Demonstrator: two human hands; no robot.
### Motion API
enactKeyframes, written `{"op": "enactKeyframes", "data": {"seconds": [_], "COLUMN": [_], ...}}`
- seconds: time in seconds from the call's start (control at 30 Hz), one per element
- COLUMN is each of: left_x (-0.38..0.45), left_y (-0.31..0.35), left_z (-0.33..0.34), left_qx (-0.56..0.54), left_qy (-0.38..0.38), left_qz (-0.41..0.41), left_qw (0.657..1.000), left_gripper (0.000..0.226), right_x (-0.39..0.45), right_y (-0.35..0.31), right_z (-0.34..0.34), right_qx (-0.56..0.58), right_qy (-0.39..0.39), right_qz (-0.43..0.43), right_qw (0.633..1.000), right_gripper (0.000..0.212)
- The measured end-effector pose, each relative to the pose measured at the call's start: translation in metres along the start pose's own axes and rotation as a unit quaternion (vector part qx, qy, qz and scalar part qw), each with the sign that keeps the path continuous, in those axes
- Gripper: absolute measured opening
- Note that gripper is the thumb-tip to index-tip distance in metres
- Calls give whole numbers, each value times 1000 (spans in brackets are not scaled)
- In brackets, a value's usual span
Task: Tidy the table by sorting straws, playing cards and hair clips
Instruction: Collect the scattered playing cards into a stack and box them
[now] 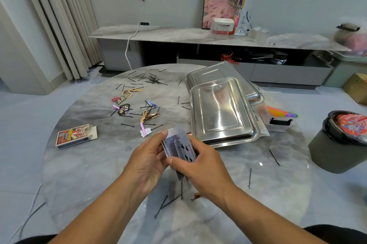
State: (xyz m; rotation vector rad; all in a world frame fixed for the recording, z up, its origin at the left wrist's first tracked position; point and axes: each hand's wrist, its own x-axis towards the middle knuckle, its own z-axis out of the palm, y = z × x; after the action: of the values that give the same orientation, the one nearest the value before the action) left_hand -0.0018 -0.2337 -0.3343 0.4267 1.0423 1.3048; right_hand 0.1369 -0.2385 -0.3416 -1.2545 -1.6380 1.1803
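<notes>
The round tabletop [83, 174] has bare room along its near edge and left of the hands. Bobby pins [153, 80] crowd the far edge, decorative hair clips [127, 108] lie left of centre, and two upturned steel trays [222, 112] fill the right side, one overlapping the other. The left hand [148, 161] and right hand [200, 166] each keep a closed grip on one deck of playing cards [179, 147], held above the middle; blue patterned backs show, and a clubs card faces up. An open card box [76, 136] sits near the left edge.
</notes>
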Motion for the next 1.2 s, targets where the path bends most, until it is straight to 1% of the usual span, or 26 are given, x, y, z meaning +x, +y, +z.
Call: {"op": "enactKeyframes", "data": {"seconds": [0.1,0.23,0.3,0.37,0.43,0.5,0.6,0.7,0.8,0.83,0.9,0.97,1.03,1.07,1.13,1.2], "left_x": [2,6,5,5,7,8,7,14,25,26,21,14,7,4,2,1], "left_y": [2,2,1,1,0,-8,-25,-22,-5,-4,-11,-21,-25,-24,-19,-13], "left_z": [-3,-5,-4,-4,-5,-4,-4,-10,-21,-22,-15,-4,5,9,11,11], "left_qx": [-13,-7,6,15,30,67,86,78,118,133,128,69,21,11,-6,12], "left_qy": [16,43,40,39,77,137,193,244,272,271,245,175,107,91,77,59], "left_qz": [-15,-28,-28,-22,-8,-4,-23,-13,52,61,33,-35,-79,-80,-59,-38], "left_qw": [1000,999,999,999,997,988,977,967,954,951,960,981,991,993,995,997], "left_gripper": [24,35,40,41,35,26,25,26,25,24,22,21,26,28,34,44], "right_x": [1,3,4,4,5,6,6,11,20,22,24,22,17,17,18,21], "right_y": [0,1,0,-2,-3,1,8,16,12,10,7,5,6,5,2,-7], "right_z": [-2,-1,-1,-3,-3,-1,5,3,-10,-15,-17,-10,0,3,0,-11], "right_qx": [36,70,89,126,171,195,232,248,294,315,329,281,186,137,63,27], "right_qy": [-6,-2,-1,3,23,47,78,117,141,134,99,60,32,27,32,31], "right_qz": [15,45,61,88,141,193,248,266,243,235,227,208,170,150,124,99], "right_qw": [999,997,994,988,975,961,937,924,914,910,911,935,967,979,990,994], "right_gripper": [36,30,28,19,9,15,12,9,12,14,16,17,17,20,32,41]}}
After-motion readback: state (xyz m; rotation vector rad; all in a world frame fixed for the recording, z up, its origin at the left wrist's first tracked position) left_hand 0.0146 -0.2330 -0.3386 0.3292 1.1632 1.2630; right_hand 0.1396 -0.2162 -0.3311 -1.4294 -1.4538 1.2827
